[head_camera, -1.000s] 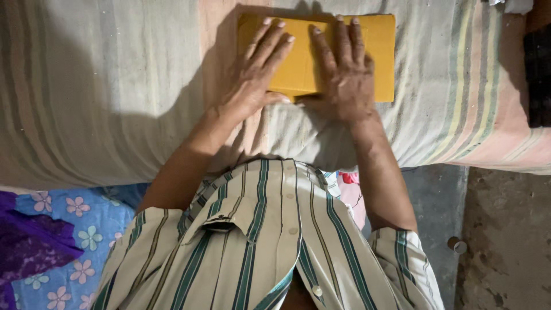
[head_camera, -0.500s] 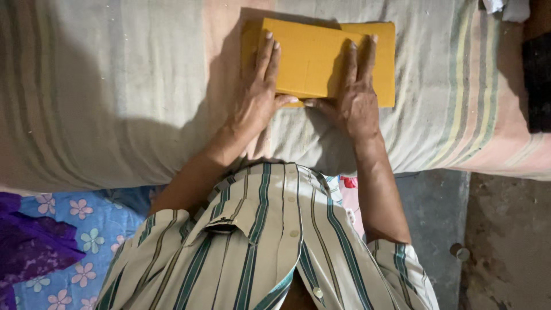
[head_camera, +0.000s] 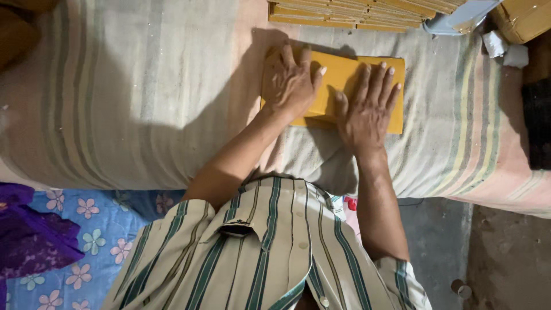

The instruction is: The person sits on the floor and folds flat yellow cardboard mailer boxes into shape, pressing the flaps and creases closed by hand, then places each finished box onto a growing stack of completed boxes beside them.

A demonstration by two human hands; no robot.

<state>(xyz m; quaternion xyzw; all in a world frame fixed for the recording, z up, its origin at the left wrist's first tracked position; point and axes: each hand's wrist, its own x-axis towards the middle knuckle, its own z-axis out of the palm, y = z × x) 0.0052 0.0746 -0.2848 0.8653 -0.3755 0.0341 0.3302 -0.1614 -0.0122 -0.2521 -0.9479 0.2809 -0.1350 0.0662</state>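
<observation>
A flat yellow envelope [head_camera: 344,72] lies on a striped mattress [head_camera: 143,103]. My left hand [head_camera: 291,83] presses flat on its left half, fingers spread. My right hand [head_camera: 367,106] rests flat on its right half, fingers pointing away from me. Both palms lie on top of the envelope without gripping it. Beyond it, at the top edge of the view, sits a stack of similar yellow envelopes [head_camera: 350,12].
A pale blue object [head_camera: 459,20] and crumpled white paper [head_camera: 505,49] lie at the upper right, with a dark item [head_camera: 538,123] at the right edge. A blue flowered cloth [head_camera: 86,229] and purple fabric [head_camera: 28,241] cover the floor at lower left. Bare concrete floor [head_camera: 505,258] shows at lower right.
The view has tilted so the envelope sits lower in frame and the stack beyond appears. Both hands slid along the envelope, my left hand moving further onto its left half.
</observation>
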